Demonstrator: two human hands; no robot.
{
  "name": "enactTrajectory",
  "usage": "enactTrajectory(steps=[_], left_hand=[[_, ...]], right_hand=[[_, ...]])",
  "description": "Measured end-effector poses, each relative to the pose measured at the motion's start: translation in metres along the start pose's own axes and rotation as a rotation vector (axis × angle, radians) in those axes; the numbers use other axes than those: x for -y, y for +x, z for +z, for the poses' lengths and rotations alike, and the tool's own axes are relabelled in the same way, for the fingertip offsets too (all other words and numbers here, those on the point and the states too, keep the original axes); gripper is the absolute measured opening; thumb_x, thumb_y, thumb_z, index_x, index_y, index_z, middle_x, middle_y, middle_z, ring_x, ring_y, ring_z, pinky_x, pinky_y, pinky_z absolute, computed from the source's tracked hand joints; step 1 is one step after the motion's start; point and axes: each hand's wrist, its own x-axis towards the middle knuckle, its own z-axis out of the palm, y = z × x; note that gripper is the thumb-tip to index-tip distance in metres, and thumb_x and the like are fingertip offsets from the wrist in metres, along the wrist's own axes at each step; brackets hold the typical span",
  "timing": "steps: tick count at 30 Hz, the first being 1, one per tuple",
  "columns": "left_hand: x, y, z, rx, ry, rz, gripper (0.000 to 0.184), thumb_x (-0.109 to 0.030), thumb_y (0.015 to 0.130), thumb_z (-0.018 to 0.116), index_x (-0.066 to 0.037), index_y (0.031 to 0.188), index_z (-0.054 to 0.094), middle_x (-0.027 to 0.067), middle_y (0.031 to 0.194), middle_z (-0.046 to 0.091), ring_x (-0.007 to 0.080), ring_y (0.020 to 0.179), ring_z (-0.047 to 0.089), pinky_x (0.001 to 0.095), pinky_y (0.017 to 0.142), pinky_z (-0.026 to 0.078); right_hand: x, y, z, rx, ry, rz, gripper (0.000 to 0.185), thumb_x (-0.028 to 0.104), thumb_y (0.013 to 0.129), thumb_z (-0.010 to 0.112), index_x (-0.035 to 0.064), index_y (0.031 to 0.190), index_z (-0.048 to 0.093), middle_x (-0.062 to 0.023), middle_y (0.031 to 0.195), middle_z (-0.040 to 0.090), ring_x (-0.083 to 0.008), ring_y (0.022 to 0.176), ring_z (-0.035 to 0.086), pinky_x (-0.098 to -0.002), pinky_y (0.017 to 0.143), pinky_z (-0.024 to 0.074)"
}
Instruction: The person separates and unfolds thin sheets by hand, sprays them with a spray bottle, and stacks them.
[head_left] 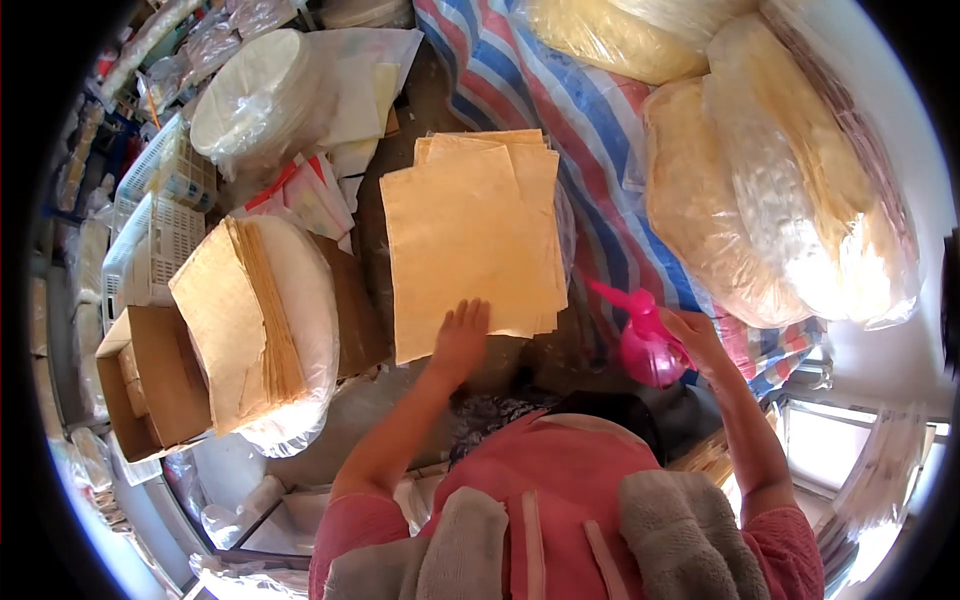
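Observation:
A stack of square tan sheets [450, 230] lies in front of me, its layers slightly out of line. My left hand [463, 335] rests flat on the near edge of the top sheet, fingers stretched out. To the right of the stack, my right hand [692, 338] is wrapped round the handle of a pink spray bottle [650, 345]. The bottle has a see-through lower body, and its long spout points up and left toward the stack. It is held apart from the sheets.
At left, another pile of tan sheets [235, 330] leans on a plastic-wrapped round stack [305, 300], beside an open cardboard box [155, 380]. White plastic baskets [155, 245] stand behind. Large plastic-wrapped bundles [740, 200] sit on striped tarpaulin [590, 150] at right.

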Motion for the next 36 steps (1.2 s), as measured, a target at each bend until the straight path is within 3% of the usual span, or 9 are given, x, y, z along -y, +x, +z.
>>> enactTrajectory(steps=[4,6,8,11,13,20,26,30,36], left_hand=[[0.024,0.019,-0.141,-0.205,-0.218,-0.072,0.031,-0.003,0.080,0.051,-0.001,0.111,0.051,0.0182,0.091,0.061,0.0314,0.075,0.060,0.0376,0.066,0.049],[0.030,0.017,-0.203,-0.269,-0.250,-0.298,0.022,0.001,0.082,0.051,0.001,0.104,0.055,0.0179,0.077,0.059,0.0317,0.061,0.058,0.0364,0.057,0.047],[0.065,-0.003,-0.230,-0.386,-0.254,-0.239,0.014,-0.001,0.086,0.052,0.003,0.098,0.056,0.0123,0.070,0.059,0.0211,0.054,0.055,0.0311,0.054,0.044],[0.060,-0.013,-0.273,-0.669,-0.716,-0.442,0.014,-0.004,0.088,0.052,0.004,0.098,0.057,0.0017,0.086,0.061,0.0050,0.076,0.050,0.0218,0.066,0.043],[0.062,-0.029,-0.291,-0.718,-0.761,-0.458,0.017,-0.005,0.089,0.051,0.004,0.102,0.057,0.0029,0.095,0.060,0.0071,0.086,0.050,0.0210,0.074,0.042],[0.075,-0.085,-0.340,-0.937,-0.878,-0.459,0.028,-0.016,0.090,0.053,0.004,0.110,0.054,0.0052,0.097,0.059,0.0100,0.086,0.053,0.0229,0.075,0.044],[0.083,-0.112,-0.375,-1.066,-0.909,-0.466,0.029,-0.019,0.089,0.054,0.003,0.107,0.055,0.0043,0.094,0.059,0.0090,0.082,0.053,0.0218,0.071,0.043],[0.099,-0.133,-0.379,-1.062,-0.921,-0.446,0.028,-0.019,0.089,0.055,0.003,0.105,0.056,0.0032,0.091,0.060,0.0080,0.081,0.053,0.0217,0.072,0.043],[0.130,-0.177,-0.373,-1.156,-0.927,-0.516,0.026,-0.020,0.088,0.057,0.002,0.102,0.058,0.0020,0.088,0.060,0.0084,0.080,0.054,0.0221,0.069,0.044]], right_hand=[[0.013,-0.019,-0.008,0.049,0.032,-0.024,0.040,0.041,0.086,0.055,0.0067,0.065,0.058,0.0042,0.050,0.045,-0.0034,0.042,0.041,-0.0192,0.039,0.0301],[0.027,-0.025,-0.002,0.086,0.044,-0.066,0.042,0.042,0.086,0.055,0.0069,0.062,0.055,0.0032,0.050,0.046,-0.0040,0.042,0.041,-0.0193,0.039,0.0303],[0.044,-0.034,0.008,0.144,0.078,-0.176,0.043,0.043,0.086,0.055,0.0066,0.064,0.056,0.0031,0.050,0.046,-0.0041,0.043,0.041,-0.0194,0.039,0.0303],[0.092,-0.055,0.013,0.276,0.151,-0.439,0.040,0.038,0.086,0.056,0.0034,0.065,0.057,0.0003,0.052,0.048,-0.0058,0.041,0.041,-0.0208,0.039,0.0309],[0.104,-0.055,0.018,0.305,0.262,-0.663,0.039,0.035,0.088,0.053,0.0005,0.070,0.057,-0.0039,0.052,0.049,-0.0093,0.039,0.040,-0.0225,0.038,0.0316],[0.140,-0.058,0.060,0.172,0.919,-0.388,0.036,0.033,0.092,0.045,-0.0008,0.084,0.056,-0.0069,0.052,0.049,-0.0128,0.038,0.041,-0.0241,0.034,0.0301],[0.163,-0.081,0.120,0.294,0.089,-0.459,0.026,0.023,0.087,0.056,0.0005,0.074,0.059,0.0002,0.052,0.049,-0.0062,0.041,0.042,-0.0202,0.038,0.0302],[0.186,-0.099,0.140,0.518,0.173,-0.605,0.029,0.023,0.088,0.054,0.0001,0.072,0.059,-0.0003,0.053,0.049,-0.0057,0.041,0.042,-0.0204,0.039,0.0315],[0.206,-0.090,0.196,0.528,0.670,-0.482,0.039,0.034,0.092,0.041,0.0006,0.078,0.054,-0.0040,0.050,0.046,-0.0116,0.037,0.040,-0.0234,0.037,0.0307]])
